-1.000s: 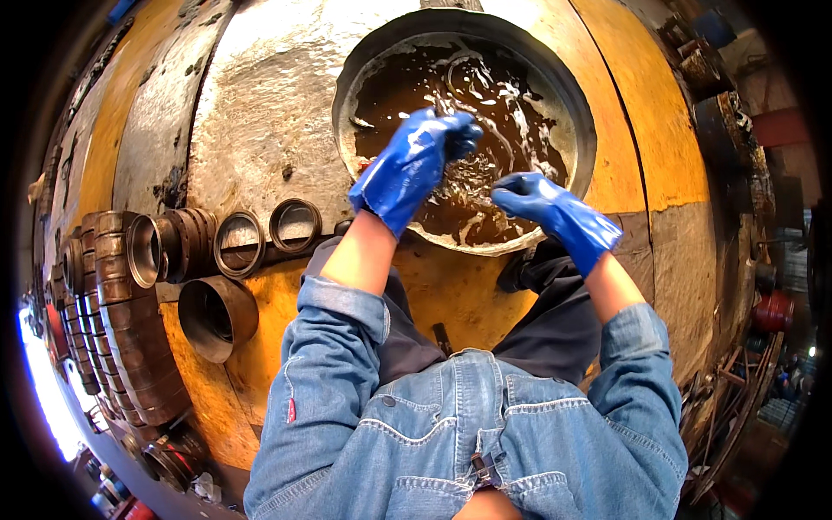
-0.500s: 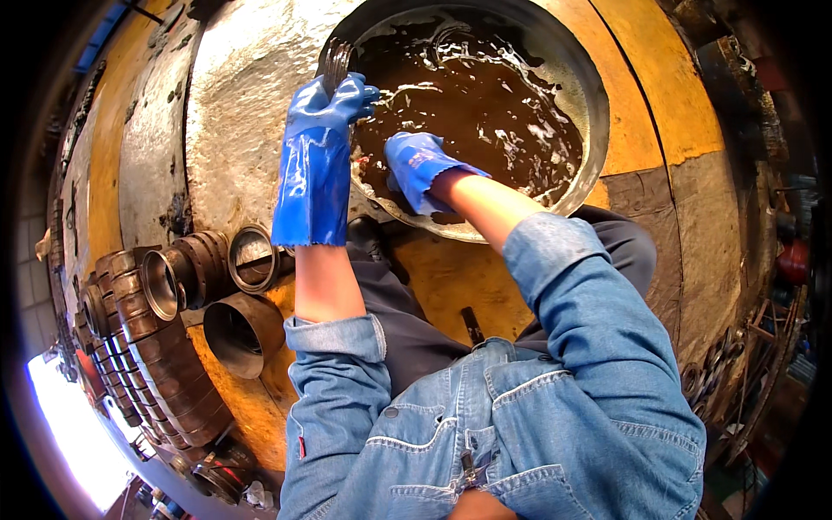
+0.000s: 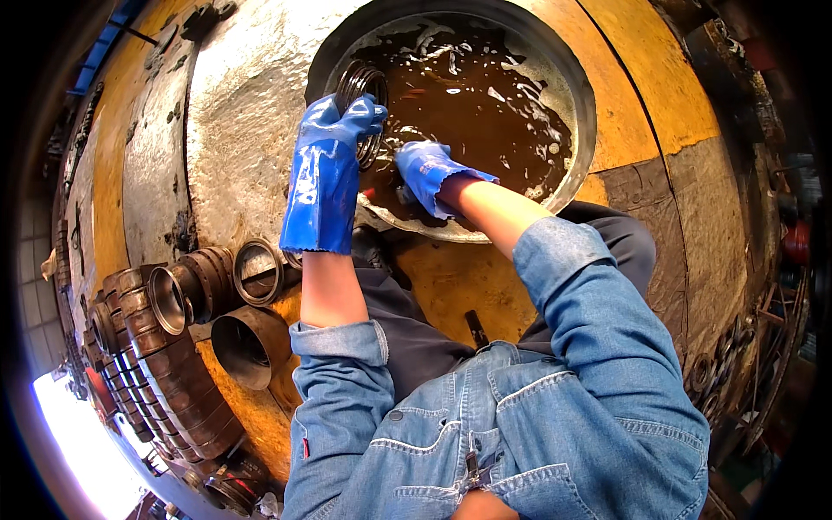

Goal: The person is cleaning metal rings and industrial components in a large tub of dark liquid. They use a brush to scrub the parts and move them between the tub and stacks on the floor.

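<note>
A worn floor [image 3: 243,104] of grey and yellow-painted panels fills the workshop. At the near left, stacked brown metal hoops [image 3: 186,390] lie on their sides in long rows, probably to keep them sorted. Just right of them rests a wide, hollow brown metal cylinder [image 3: 273,334]. Next, the left hand [image 3: 334,130], in a long, glossy blue rubber glove, curls its fingers round a bundle of thin dark metal rings [image 3: 360,82] above the left side of a round grey metal basin [image 3: 582,95], seemingly bunching them so none slips away. To its right, the right hand [image 3: 422,167], gloved alike, is at the near-left part of the basin's foamy brown liquid [image 3: 477,104]; its fingertips are hidden, so I cannot tell whether it pinches anything. A tiny red tab [image 3: 305,448] on the left blue denim sleeve [image 3: 338,390] is too small to read, and no other writing is legible.
</note>
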Available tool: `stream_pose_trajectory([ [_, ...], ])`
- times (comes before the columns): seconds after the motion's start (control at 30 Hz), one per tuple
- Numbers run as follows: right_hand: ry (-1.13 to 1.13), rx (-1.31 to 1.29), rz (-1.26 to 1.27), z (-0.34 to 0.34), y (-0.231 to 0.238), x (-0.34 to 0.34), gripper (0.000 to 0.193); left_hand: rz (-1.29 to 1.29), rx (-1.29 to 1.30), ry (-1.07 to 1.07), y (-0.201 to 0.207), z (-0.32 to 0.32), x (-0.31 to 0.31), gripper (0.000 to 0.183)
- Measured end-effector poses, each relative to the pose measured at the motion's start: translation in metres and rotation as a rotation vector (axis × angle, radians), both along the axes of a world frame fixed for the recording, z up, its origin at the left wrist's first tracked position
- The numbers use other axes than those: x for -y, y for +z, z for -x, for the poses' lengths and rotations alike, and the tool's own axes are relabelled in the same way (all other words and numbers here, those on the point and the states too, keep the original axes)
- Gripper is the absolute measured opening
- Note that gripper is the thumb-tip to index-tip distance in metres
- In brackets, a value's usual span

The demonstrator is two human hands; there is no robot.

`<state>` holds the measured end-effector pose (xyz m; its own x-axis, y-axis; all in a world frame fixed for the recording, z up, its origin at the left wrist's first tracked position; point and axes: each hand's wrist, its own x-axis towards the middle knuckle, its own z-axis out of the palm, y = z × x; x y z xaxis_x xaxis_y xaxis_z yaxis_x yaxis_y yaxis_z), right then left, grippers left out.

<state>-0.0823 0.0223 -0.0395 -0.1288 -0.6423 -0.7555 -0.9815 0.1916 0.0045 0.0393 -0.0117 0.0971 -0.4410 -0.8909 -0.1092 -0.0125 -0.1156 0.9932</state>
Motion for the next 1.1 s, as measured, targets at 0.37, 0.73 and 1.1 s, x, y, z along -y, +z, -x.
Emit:
stream_pose_trajectory([
  [0.37, 0.129, 0.049, -0.094, -0.037, -0.014, 0.018, 0.07, -0.004, 0.09, -0.039, -0.005, -0.016, 0.001, 0.022],
  [0.73, -0.833, 0.453, 0.572, 0.091, 0.079, -0.133, 0.049, -0.022, 0.139, -0.359, -0.046, 0.025, -0.013, 0.024],
  [1.1, -1.279, 1.312, 0.992, 0.136, 0.084, -0.194, 0.042, -0.496, 0.154, -0.505, -0.107, 0.034, -0.06, 0.03],
])
